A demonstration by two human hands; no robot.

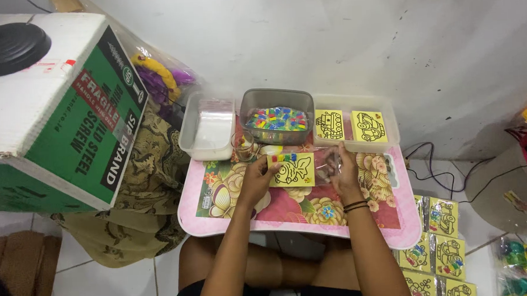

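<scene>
left grip: left hand (257, 176) pinches the left edge of the yellow fish card (291, 169), thumb on top, fingers closed on it
card: lies flat-ish on the lap tray (219, 222), small coloured pieces along its top edge, fish outline face up
right grip: right hand (342, 173) closed on a clear plastic sleeve (327, 162) just right of the card; sleeve hard to make out, mouth not readable
step in hand, judged: card and sleeve being brought together; to do it well keep the card level so the coloured pieces stay put, hold the sleeve mouth apart, lead with one corner
hand pose: both forearms come in from below, wrists near level, palms down; dark bands on the right wrist
tray: pink floral, resting over crossed legs
behind card: grey tub of coloured pieces (277, 115) centre, clear tub with sleeves (207, 129) to its left, clear tub with yellow cards (356, 124) to its right
floor right: bagged finished cards (439, 250) in rows
left: cardboard box (58, 108), well apart
</scene>
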